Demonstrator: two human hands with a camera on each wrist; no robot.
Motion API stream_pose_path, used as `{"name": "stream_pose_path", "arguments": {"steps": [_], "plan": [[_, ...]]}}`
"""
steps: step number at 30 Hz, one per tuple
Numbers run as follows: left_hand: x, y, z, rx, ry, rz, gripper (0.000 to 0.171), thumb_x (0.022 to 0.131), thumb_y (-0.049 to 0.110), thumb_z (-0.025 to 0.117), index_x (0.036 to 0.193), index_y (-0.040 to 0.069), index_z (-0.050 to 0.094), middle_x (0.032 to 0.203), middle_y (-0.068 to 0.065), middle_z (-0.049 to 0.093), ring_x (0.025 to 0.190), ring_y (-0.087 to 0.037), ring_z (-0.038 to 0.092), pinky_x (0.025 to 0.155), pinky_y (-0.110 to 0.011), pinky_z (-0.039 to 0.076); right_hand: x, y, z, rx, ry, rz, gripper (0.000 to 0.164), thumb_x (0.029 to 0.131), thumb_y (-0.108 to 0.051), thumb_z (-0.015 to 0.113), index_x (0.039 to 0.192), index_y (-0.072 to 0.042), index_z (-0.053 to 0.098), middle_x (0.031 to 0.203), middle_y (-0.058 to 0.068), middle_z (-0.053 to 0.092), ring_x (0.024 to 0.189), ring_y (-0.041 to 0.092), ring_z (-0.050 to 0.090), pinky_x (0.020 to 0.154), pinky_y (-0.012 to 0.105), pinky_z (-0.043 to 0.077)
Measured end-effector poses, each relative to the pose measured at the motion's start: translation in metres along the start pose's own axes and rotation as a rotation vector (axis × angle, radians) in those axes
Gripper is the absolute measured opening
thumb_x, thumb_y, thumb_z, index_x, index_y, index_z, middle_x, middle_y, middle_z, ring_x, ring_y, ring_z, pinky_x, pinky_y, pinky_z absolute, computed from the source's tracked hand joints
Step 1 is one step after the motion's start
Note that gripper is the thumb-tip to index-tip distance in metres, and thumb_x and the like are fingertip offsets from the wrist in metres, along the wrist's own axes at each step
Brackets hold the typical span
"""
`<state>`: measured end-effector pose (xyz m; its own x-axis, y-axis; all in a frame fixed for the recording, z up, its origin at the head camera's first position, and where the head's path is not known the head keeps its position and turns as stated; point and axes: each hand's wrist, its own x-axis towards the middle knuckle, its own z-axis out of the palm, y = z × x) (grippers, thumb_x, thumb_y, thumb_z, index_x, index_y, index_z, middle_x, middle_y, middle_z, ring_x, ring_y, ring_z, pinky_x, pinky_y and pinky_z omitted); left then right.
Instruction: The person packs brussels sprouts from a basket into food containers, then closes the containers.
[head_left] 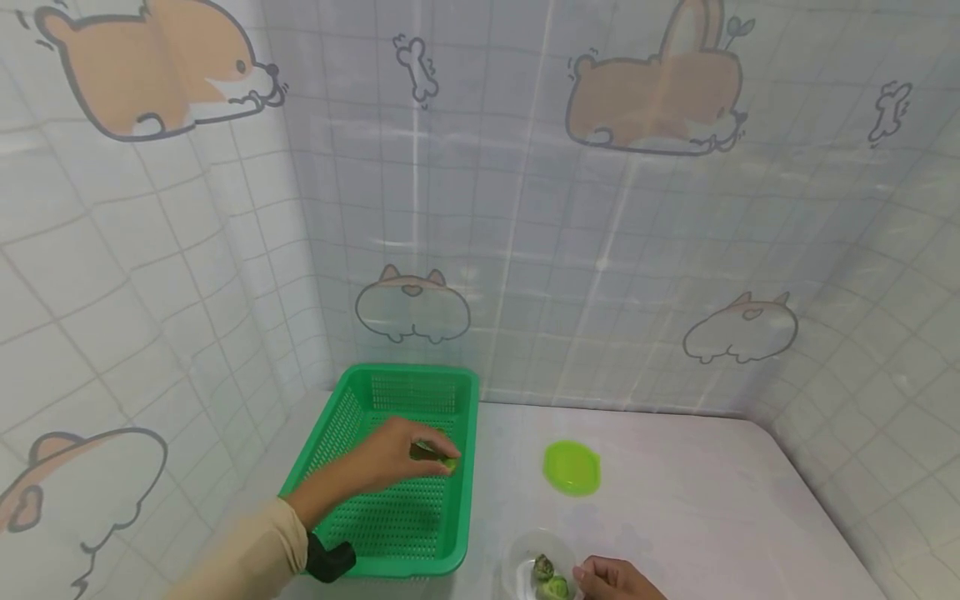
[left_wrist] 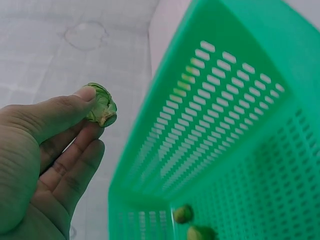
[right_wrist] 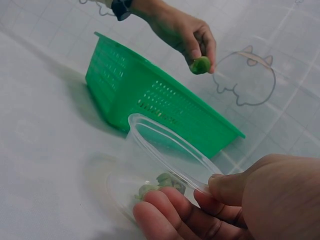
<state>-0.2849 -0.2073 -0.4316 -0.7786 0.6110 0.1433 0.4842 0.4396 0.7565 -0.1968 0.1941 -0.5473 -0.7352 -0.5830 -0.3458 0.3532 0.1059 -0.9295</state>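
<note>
My left hand (head_left: 397, 454) pinches a Brussels sprout (left_wrist: 104, 106) between thumb and fingertips, above the green plastic basket (head_left: 470, 433). Two more sprouts (left_wrist: 183, 214) lie in a corner of the basket in the left wrist view. At the bottom of the head view, my right hand (head_left: 617, 578) grips the rim of a clear round plastic tub (right_wrist: 136, 121) between thumb and fingers. Inside the tub sit at least two sprouts (head_left: 553, 587). The tub stands on the table to the right of the basket; its near side is cut off in the head view.
A bright green lid (head_left: 572, 468) lies flat on the white tabletop (head_left: 690, 492), beyond the tub. Pale sheeting (head_left: 540, 250) printed with cartoon dogs hangs behind the table and along both sides. The basket stands near the left side sheeting.
</note>
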Motion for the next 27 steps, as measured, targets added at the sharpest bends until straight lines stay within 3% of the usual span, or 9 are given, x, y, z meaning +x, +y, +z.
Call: {"name": "stream_pose_path", "arguments": {"steps": [4, 10, 19, 23, 27], "plan": [[0.004, 0.010, 0.009, -0.025, -0.023, 0.039, 0.026, 0.091, 0.029, 0.077, 0.115, 0.018, 0.076, 0.112, 0.010, 0.074, 0.103, -0.012, 0.070, 0.090, -0.029, 0.058, 0.000, 0.001, -0.001, 0.011, -0.007, 0.000, 0.033, 0.106, -0.032, 0.051, 0.091, -0.005, 0.063, 0.069, -0.004, 0.061, 0.053, 0.003, 0.052, 0.049, 0.018, 0.047], [0.009, 0.025, 0.024, -0.096, -0.091, 0.018, 0.023, 0.091, 0.023, 0.076, 0.114, 0.022, 0.076, 0.113, 0.009, 0.073, 0.107, -0.012, 0.068, 0.092, -0.025, 0.056, 0.001, 0.003, -0.003, 0.031, -0.035, -0.007, 0.033, 0.107, -0.031, 0.049, 0.094, -0.005, 0.064, 0.071, -0.003, 0.063, 0.053, 0.002, 0.054, 0.049, 0.019, 0.048], [0.016, 0.034, 0.044, -0.123, -0.152, 0.058, 0.020, 0.092, 0.018, 0.076, 0.111, 0.020, 0.076, 0.111, 0.009, 0.073, 0.105, -0.005, 0.067, 0.090, -0.022, 0.056, 0.001, 0.001, 0.001, -0.012, -0.013, -0.010, 0.036, 0.107, -0.033, 0.050, 0.095, -0.002, 0.064, 0.072, -0.001, 0.066, 0.054, 0.003, 0.056, 0.049, 0.018, 0.048], [0.020, 0.039, 0.054, -0.117, -0.176, 0.080, 0.018, 0.092, 0.017, 0.076, 0.110, 0.017, 0.077, 0.108, 0.009, 0.074, 0.102, -0.004, 0.068, 0.089, -0.021, 0.056, 0.001, 0.000, 0.001, -0.013, -0.008, -0.004, 0.035, 0.106, -0.033, 0.052, 0.094, -0.003, 0.064, 0.073, -0.001, 0.066, 0.054, 0.003, 0.055, 0.050, 0.019, 0.048], [0.025, 0.044, 0.064, -0.049, -0.198, 0.121, 0.018, 0.092, 0.017, 0.075, 0.110, 0.015, 0.077, 0.106, 0.011, 0.074, 0.099, 0.000, 0.067, 0.085, -0.017, 0.056, 0.001, -0.002, 0.002, -0.025, 0.007, -0.002, 0.035, 0.106, -0.033, 0.052, 0.093, -0.003, 0.064, 0.072, -0.001, 0.066, 0.053, 0.003, 0.054, 0.050, 0.019, 0.048]]}}
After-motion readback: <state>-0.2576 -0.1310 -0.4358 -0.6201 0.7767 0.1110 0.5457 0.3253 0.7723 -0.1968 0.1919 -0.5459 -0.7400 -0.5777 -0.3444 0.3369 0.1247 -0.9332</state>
